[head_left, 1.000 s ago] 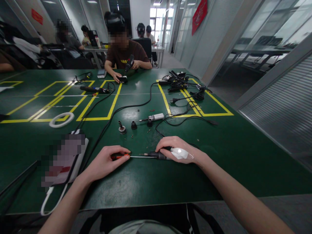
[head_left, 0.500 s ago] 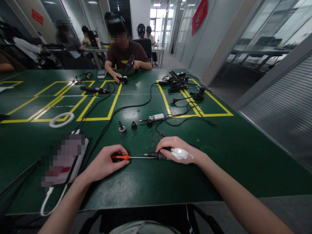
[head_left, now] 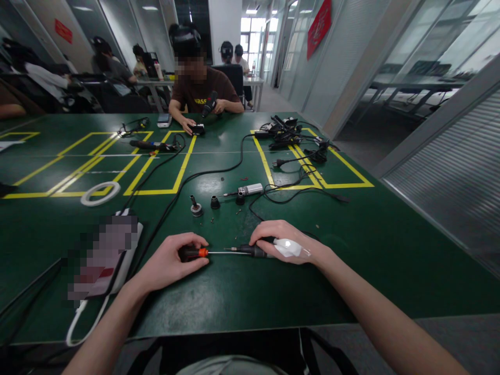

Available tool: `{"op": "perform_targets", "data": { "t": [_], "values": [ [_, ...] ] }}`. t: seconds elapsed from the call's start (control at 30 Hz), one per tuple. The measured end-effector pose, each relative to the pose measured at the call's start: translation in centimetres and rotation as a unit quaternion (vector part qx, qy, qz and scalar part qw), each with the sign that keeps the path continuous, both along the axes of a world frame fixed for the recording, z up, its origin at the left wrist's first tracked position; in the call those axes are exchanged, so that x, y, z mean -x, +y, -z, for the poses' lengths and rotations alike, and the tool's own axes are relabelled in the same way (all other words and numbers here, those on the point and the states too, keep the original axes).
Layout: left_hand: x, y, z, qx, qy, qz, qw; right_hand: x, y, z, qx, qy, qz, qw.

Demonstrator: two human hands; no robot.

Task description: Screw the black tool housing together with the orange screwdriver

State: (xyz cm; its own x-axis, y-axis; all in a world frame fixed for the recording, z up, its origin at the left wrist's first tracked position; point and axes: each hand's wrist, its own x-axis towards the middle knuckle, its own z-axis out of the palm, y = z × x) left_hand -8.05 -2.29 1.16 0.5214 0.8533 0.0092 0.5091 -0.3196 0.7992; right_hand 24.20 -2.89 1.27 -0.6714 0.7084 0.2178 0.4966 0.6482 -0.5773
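Observation:
A screwdriver with an orange and black handle [head_left: 203, 252] lies on the green table, its thin shaft pointing right. Around that handle my left hand [head_left: 172, 260] is curved, thumb and index finger apart with a gap to the handle. The shaft's far end reaches a black pen-like tool [head_left: 255, 250] with a metal tip, which my right hand [head_left: 279, 240] grips from above. White tape covers the back of my right hand. Just beyond are a round metal part with a stem [head_left: 196, 207], two small black cones [head_left: 214, 202] and a silver cylinder tool [head_left: 252, 189].
A phone-like device [head_left: 105, 258] with a white cable lies on the left, near a white tape ring [head_left: 100, 193]. Black cables [head_left: 287, 130] are piled at the back right. Tiny screws lie beyond my hands. A person [head_left: 207, 88] across the table holds a power tool.
My left thumb and index finger have spread slightly away from the screwdriver handle. My right hand has hardly moved. The person opposite has raised the power tool off a small black item.

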Motion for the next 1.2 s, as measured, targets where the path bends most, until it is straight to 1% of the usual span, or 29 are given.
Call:
{"op": "perform_targets", "data": {
  "t": [0.13, 0.33, 0.6, 0.87, 1.2],
  "values": [
    [0.10, 0.03, 0.15, -0.003, -0.006, -0.003, 1.000, 0.00, -0.01, -0.07, 0.002, -0.004, 0.000, 1.000],
    [0.18, 0.17, 0.17, 0.002, -0.012, 0.003, 1.000, -0.08, -0.10, 0.11, 0.005, 0.016, -0.007, 1.000],
    [0.12, 0.23, 0.10, -0.013, 0.004, 0.005, 1.000, -0.02, -0.05, -0.25, 0.033, 0.044, -0.053, 0.997],
    [0.11, 0.41, -0.31, -0.051, 0.025, 0.029, 0.998, 0.13, -0.03, -0.28, 0.038, 0.036, -0.041, 0.998],
    [-0.05, 0.03, -0.02, -0.010, 0.005, 0.005, 1.000, 0.01, 0.02, -0.29, 0.029, 0.041, -0.042, 0.998]
  ]
}}
